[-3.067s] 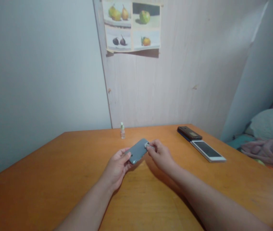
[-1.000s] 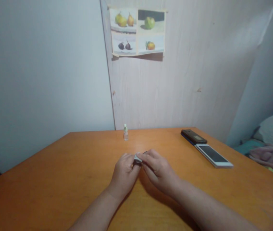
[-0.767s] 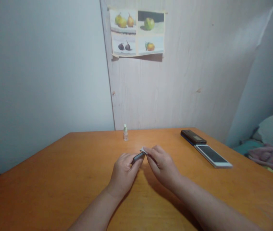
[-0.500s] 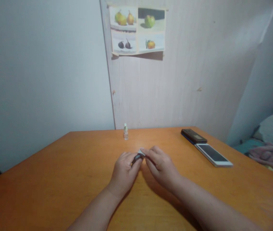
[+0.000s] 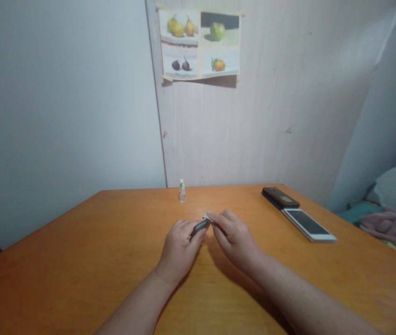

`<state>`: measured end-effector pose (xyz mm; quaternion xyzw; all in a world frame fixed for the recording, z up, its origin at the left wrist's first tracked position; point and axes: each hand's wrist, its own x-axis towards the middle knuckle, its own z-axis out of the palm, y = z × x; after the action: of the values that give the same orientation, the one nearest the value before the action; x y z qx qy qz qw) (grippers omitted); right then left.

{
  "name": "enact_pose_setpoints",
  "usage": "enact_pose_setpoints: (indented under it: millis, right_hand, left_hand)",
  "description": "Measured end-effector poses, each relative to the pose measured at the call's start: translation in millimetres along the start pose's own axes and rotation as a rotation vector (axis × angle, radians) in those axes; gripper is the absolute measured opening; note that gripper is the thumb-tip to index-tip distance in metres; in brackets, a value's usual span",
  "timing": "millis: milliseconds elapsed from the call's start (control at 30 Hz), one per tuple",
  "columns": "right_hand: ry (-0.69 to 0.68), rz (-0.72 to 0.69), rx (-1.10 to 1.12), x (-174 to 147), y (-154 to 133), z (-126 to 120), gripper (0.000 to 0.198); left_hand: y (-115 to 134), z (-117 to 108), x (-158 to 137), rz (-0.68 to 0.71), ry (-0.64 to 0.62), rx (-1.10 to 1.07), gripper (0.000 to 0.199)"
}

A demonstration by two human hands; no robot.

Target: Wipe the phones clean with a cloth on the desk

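Observation:
Over the middle of the orange-brown table, my left hand (image 5: 180,246) is closed around a slim dark object (image 5: 200,227), seen almost edge-on; most of it is covered by the fingers, so its kind is unclear. My right hand (image 5: 234,238) pinches a small thin white piece (image 5: 207,217) against the far right end of that object. Whether the white piece is paper or cloth is too small to tell. Beyond both hands, a small clear bottle (image 5: 182,191) with a pale cap stands upright.
Toward the right of the table (image 5: 79,260) lie a white phone-like device (image 5: 309,224) with a dark screen and a dark brown flat case (image 5: 280,197) touching its far end. A fruit picture sheet (image 5: 200,44) hangs on the back wall. Bedding (image 5: 393,223) is beyond the right edge.
The white piece has shifted slightly right toward the slim dark object's end, showing more of the dark object. My right fingers have moved a little; the left hand stays nearly still.

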<state>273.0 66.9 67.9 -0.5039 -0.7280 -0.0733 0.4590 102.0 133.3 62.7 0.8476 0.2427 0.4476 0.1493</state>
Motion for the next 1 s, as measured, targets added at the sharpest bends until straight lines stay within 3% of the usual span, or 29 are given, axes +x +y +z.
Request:
enact_pose_setpoints:
  millis: [167,367,567,767,1000]
  right_hand:
    - [-0.108,-0.097,0.088,-2,-10,3,0.034]
    - [-0.004,0.013,-0.011,0,1,0,0.033]
    - [-0.076,-0.083,0.073,-1,-6,2,0.036]
    - [-0.001,-0.004,-0.018,0,2,0,0.035]
    - [-0.080,-0.074,0.034,-2,-1,-1,0.036]
  left_hand:
    - [-2,1,-1,0.015,0.036,0.030,0.023]
    - [0,-1,0,-0.010,0.003,-0.001,0.017]
    - [-2,1,-1,-0.003,0.027,0.023,0.018]
    - [-1,0,0,-0.012,-0.006,0.004,0.018]
    - [0,1,1,-0.010,-0.004,0.036,0.018]
